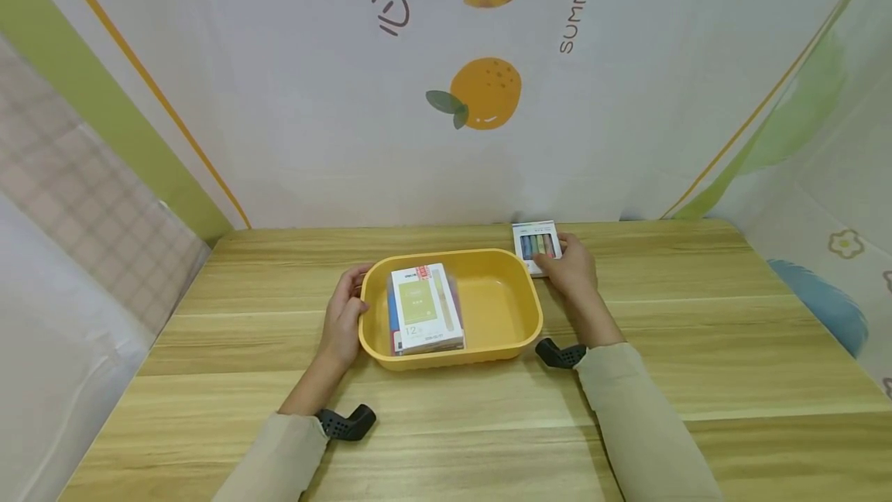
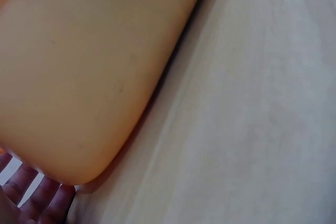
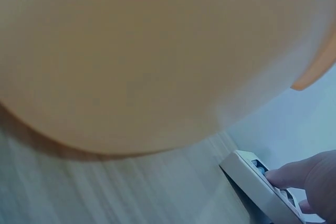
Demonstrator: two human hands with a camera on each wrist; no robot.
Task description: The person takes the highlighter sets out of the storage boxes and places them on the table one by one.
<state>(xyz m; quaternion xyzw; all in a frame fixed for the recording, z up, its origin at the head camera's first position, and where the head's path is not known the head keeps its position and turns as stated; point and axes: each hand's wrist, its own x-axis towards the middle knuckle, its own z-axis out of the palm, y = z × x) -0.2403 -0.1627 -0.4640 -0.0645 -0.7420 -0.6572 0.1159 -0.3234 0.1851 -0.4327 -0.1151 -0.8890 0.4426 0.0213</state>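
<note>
My left hand (image 1: pixel 343 319) grips the left end of a yellow plastic bin (image 1: pixel 503 308), thumb at the rim and fingers along the outside wall. In the left wrist view its fingers (image 2: pixel 39 198) show at the bin's corner. Past the bin's far right corner, my right hand (image 1: pixel 573 268) holds a small white box of coloured sticks (image 1: pixel 537 243), which show through its window. In the right wrist view the thumb (image 3: pixel 294 174) lies over that window, and the box is tilted. Inside the bin's left half, a white box marked 12 (image 1: pixel 425 307) lies on flat blue and purplish items (image 1: pixel 396 324).
The bin stands on a wood-grain table (image 1: pixel 446 432). Behind the table's far edge hangs a white cloth (image 1: pixel 313 138) printed with oranges and lettering. More patterned cloth (image 1: pixel 829 200) hangs at the right side. Black wrist cameras (image 1: pixel 348 423) sit at both cuffs.
</note>
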